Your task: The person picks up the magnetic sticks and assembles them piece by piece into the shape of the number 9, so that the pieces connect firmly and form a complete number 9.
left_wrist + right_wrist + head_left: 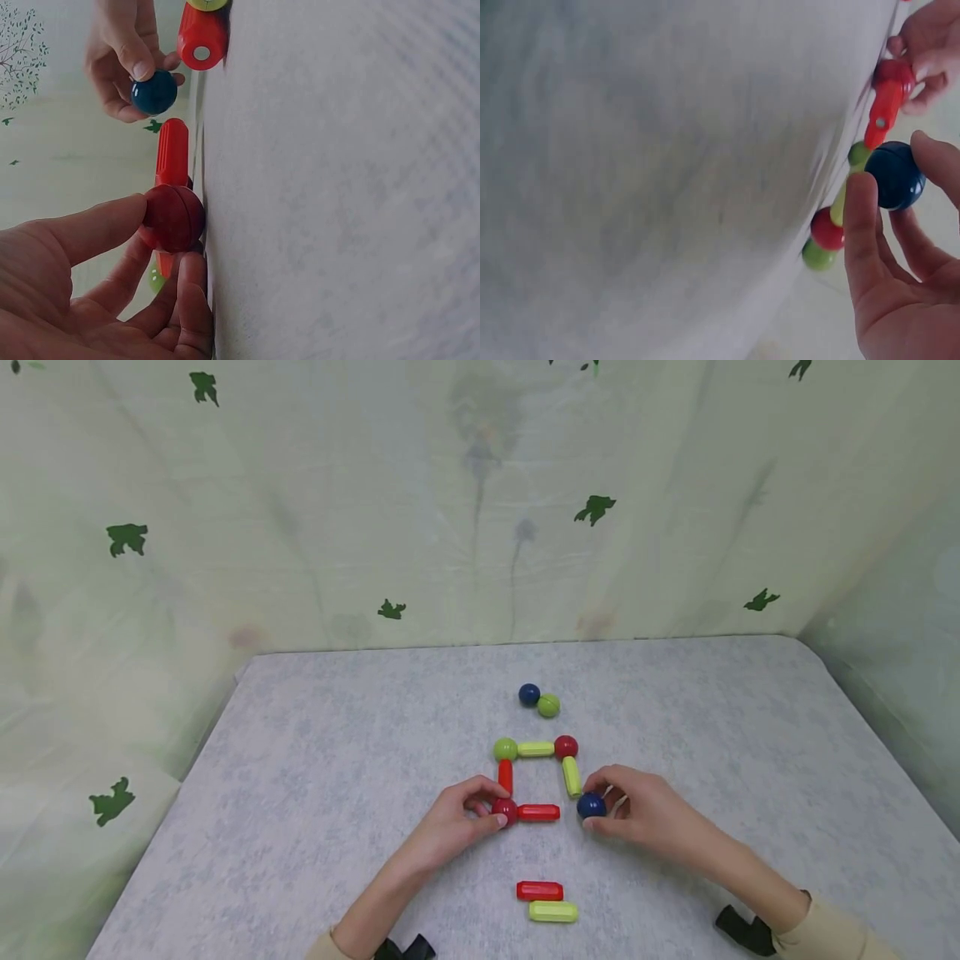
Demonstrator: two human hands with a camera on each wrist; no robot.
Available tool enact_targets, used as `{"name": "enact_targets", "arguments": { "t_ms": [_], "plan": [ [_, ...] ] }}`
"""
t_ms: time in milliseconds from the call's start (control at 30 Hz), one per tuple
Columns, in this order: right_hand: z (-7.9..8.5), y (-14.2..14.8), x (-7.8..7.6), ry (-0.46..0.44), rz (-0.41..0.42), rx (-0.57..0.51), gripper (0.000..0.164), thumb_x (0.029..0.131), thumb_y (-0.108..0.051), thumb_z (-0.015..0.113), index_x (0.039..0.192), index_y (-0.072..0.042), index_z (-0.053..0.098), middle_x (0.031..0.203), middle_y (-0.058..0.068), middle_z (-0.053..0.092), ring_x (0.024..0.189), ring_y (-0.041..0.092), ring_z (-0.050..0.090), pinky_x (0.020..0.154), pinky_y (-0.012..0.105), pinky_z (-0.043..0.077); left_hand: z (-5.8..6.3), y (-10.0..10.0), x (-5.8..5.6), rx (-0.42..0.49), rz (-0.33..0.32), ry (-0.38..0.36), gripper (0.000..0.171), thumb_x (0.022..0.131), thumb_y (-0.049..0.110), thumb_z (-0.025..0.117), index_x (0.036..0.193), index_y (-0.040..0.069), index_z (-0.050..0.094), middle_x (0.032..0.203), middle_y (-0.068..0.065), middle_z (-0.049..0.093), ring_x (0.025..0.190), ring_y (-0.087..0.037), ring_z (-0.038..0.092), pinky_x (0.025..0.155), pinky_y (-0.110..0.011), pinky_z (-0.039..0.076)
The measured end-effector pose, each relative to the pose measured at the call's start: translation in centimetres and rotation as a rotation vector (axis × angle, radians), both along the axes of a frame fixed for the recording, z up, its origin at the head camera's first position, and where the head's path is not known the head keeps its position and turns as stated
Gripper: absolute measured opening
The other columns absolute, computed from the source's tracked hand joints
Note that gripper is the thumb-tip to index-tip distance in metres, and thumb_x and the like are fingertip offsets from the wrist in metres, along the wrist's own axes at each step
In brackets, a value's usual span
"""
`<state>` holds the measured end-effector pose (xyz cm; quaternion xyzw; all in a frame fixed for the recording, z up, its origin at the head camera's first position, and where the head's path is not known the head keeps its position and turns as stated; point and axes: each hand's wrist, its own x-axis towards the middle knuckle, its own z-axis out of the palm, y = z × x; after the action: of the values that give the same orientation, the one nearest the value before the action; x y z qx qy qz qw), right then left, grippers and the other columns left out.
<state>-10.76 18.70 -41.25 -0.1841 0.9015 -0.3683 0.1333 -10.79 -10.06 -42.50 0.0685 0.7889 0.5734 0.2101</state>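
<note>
Nearest, short of the left grip [457,818] and right grip [641,803], a red rod [539,891] lies by a lime rod [553,912]. Left is clamped on a red ball [509,810], right on a blue ball [592,806], second red rod [539,812] between them! Past the grips, a green ball [506,749] and second red ball [566,747] flank another lime rod [536,749]; farthest, a second blue ball [528,695] touches a second green ball [549,706].

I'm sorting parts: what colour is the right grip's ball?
Dark blue ball, clearest in the right wrist view.

There are no words, letters, numbers, brand names or signs that anyone can read in any of the views.
</note>
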Motion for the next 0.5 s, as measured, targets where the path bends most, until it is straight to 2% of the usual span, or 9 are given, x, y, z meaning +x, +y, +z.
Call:
{"name": "enact_targets", "arguments": {
  "t_ms": [133,300,500],
  "plan": [
    [-0.2,-1.0,0.5,-0.005,-0.009,0.06,0.036,0.08,-0.027,0.083,0.11,-0.018,0.065,0.091,-0.011,0.06,0.079,0.01,0.056,0.067,0.025,0.05,0.0,-0.1,0.1,0.0,0.002,-0.002,0.025,0.089,0.008,0.07,0.113,0.01,0.066,0.101,-0.006,0.06,0.086,-0.022,0.053,0.067,-0.03,0.044],
    [-0.2,-2.4,0.7,-0.012,-0.058,0.138,0.036,0.078,-0.026,0.084,0.109,-0.018,0.066,0.087,-0.012,0.059,0.076,0.009,0.054,0.066,0.025,0.048,-0.2,-0.2,0.0,0.001,0.003,-0.004,0.025,0.088,0.008,0.07,0.113,0.011,0.066,0.101,-0.005,0.06,0.085,-0.021,0.053,0.067,-0.03,0.044],
    [-0.5,-3.0,0.6,-0.03,-0.065,0.156,0.036,0.078,-0.025,0.085,0.108,-0.018,0.067,0.084,-0.012,0.058,0.073,0.008,0.053,0.064,0.024,0.048,-0.2,-0.1,0.0,0.002,0.004,-0.003,0.026,0.088,0.008,0.071,0.113,0.011,0.066,0.1,-0.005,0.061,0.085,-0.021,0.053,0.067,-0.03,0.044]
  ]
}}
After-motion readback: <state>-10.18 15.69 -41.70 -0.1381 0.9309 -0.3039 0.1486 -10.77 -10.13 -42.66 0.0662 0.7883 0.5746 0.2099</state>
